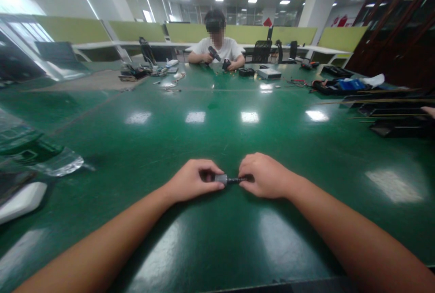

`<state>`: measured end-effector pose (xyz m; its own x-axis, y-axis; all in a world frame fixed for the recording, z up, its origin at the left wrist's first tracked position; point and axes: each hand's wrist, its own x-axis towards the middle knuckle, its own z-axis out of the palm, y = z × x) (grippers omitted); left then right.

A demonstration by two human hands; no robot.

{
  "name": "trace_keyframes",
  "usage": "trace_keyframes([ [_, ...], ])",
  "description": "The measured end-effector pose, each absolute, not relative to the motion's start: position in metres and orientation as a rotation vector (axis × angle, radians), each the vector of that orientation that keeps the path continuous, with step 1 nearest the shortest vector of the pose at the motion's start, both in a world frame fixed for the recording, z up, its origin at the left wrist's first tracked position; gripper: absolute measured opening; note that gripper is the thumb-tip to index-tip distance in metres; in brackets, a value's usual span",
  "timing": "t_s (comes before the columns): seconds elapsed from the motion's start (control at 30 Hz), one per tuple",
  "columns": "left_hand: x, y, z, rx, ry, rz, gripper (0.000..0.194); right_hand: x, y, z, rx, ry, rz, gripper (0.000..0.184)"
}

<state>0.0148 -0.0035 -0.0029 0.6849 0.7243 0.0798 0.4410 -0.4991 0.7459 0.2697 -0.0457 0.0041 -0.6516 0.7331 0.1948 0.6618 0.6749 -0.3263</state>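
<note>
Both of my hands are just above the green tabletop, at the lower middle of the head view. Thumb and fingers of my left hand [195, 179] pinch a short grey cylindrical piece [220, 179]. A thin dark rod [234, 180], which looks threaded, sticks out of its right end, in line with it. My right hand [263, 175] is closed in a pinch round the rod's far end, whose tip is hidden by the fingers. The two parts lie level between my hands; whether they are fixed together I cannot tell.
A clear bottle [37, 148] lies at left, above a white object [22, 202]. Across the table [204, 139] a person [217, 48] holds a dark drill-like tool [214, 53]. Black trays [397, 125] and a hand [428, 111] are at right; a tool bag [340, 85] sits behind.
</note>
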Motion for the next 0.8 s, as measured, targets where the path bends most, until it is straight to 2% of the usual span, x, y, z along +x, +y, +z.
trace_keyframes([
  [0.8, 0.0151, -0.0046, -0.0022, 2.164, 0.927, 0.498, 0.031, 0.2777, -0.0437, 0.0138, -1.178, -2.647, 0.34, 0.011],
])
